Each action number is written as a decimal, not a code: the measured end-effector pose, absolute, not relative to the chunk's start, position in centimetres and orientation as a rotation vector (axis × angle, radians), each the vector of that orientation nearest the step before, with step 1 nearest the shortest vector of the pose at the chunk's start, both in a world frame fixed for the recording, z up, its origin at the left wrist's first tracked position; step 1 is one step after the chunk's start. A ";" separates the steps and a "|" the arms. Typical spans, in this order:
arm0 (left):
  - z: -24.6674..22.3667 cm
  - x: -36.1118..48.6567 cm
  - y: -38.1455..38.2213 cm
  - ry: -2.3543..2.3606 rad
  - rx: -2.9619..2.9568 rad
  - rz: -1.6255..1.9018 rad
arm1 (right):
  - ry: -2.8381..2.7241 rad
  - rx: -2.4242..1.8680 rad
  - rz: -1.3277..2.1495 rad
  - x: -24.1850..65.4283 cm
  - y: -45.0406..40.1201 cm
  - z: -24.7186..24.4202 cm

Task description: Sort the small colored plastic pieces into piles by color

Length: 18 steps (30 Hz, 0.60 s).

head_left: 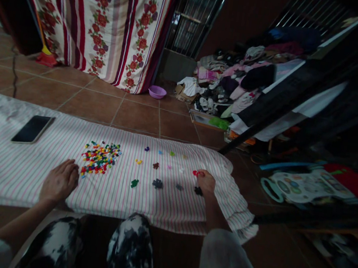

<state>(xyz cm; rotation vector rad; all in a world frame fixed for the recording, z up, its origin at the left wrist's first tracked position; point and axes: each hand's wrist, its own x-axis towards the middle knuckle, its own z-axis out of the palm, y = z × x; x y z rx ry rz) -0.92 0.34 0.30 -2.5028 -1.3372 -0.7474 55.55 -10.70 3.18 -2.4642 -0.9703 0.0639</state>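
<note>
Small bricks of mixed colours form a loose pile (100,159) on the striped cloth (56,135). To its right lie several small single-colour groups, among them a dark green group (134,183), a grey group (157,184), a brown group (156,165) and a black group (198,191). My right hand (206,182) has its fingertips pinched at the red group (195,172); whether a piece is between them is too small to tell. My left hand (59,181) rests on the cloth just left of the mixed pile, fingers together and curled, their tips partly hidden.
A dark phone (33,129) lies on the cloth at the left. Beyond the cloth are a purple basin (157,92), a floral curtain (98,18), and a heap of clothes (239,78). A toy panel (310,186) is at the right.
</note>
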 end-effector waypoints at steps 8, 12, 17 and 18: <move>0.5 -0.8 0.3 -1.335 -2.515 -0.750 | -1.068 -2.522 0.071 55.7 -10.9 2.7; 0.4 -0.8 0.3 -1.376 -2.535 -0.774 | -1.070 -2.583 0.098 55.5 -10.9 3.0; 0.4 -0.7 0.3 -1.462 -2.531 -0.759 | -1.143 -2.625 0.069 55.3 -10.4 3.1; 0.5 -0.7 0.2 -1.480 -2.527 -0.766 | -1.151 -2.623 0.059 55.4 -10.3 3.0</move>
